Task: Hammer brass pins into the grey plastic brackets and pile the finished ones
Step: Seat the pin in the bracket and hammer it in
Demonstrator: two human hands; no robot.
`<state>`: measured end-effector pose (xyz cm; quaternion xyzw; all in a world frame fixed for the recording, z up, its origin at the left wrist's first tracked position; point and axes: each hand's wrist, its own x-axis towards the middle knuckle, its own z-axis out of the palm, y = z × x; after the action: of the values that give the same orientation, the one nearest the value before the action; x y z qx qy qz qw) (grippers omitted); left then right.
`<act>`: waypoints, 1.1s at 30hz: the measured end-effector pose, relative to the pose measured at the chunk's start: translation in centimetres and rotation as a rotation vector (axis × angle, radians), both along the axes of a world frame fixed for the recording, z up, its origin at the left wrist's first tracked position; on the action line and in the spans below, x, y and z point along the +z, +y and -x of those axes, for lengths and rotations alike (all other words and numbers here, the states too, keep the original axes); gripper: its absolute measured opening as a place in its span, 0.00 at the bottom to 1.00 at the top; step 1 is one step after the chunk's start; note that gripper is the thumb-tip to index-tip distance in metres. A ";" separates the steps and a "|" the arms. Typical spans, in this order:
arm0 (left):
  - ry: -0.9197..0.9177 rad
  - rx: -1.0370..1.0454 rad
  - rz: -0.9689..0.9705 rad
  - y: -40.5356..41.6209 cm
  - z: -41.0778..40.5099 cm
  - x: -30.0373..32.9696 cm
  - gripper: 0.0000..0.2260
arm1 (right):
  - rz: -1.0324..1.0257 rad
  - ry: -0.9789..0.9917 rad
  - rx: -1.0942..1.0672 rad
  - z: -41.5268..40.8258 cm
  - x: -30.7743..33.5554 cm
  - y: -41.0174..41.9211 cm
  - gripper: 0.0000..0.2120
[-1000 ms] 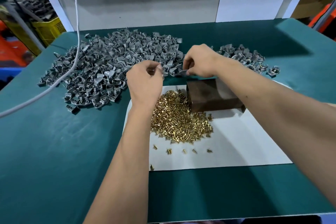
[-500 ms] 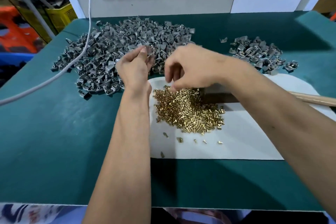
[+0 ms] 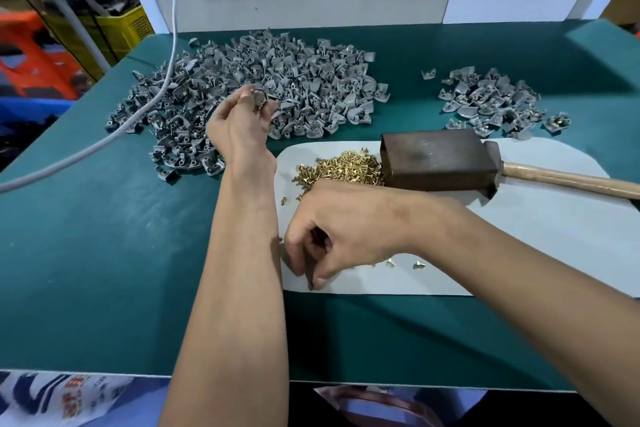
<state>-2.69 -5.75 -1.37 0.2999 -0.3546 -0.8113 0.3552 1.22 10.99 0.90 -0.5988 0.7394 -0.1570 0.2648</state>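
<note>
A grey bracket [image 3: 259,98] is being pinched in the left hand [image 3: 242,121] over the big pile [image 3: 256,87], a brass pin [image 3: 310,285] is being nipped by right hand [image 3: 332,236] fingertips off the white mat [image 3: 519,253] — tiny, light, slippery, likely best gripped by the shank — hammer [image 3: 436,159] lying idle.

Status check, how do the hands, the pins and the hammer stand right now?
Left hand holds a bracket. Right hand pinches at loose brass pins. Hammer lies idle. Nothing in the way.

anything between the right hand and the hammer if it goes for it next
Nothing visible blocks it. The hammer lies on the white mat, beyond the right hand; only the brass pin pile sits between them, low against the hammer head.
</note>
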 end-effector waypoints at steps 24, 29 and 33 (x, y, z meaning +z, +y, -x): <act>0.064 -0.362 0.166 -0.4 -0.8 -0.1 0.11 | 0.301 0.080 -0.569 3.6 1.0 3.1 0.04; 0.105 -0.649 0.359 4.4 -0.1 1.0 0.12 | 0.444 0.090 -0.790 6.1 1.2 7.3 0.07; 0.128 -0.829 0.472 7.9 0.0 0.6 0.15 | 0.467 0.235 -0.862 7.3 0.1 9.5 0.06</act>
<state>-2.65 2.10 -0.76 -0.0061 -0.5960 -0.7988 0.0815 -6.13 20.52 1.02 -0.2958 0.8894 -0.3449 -0.0503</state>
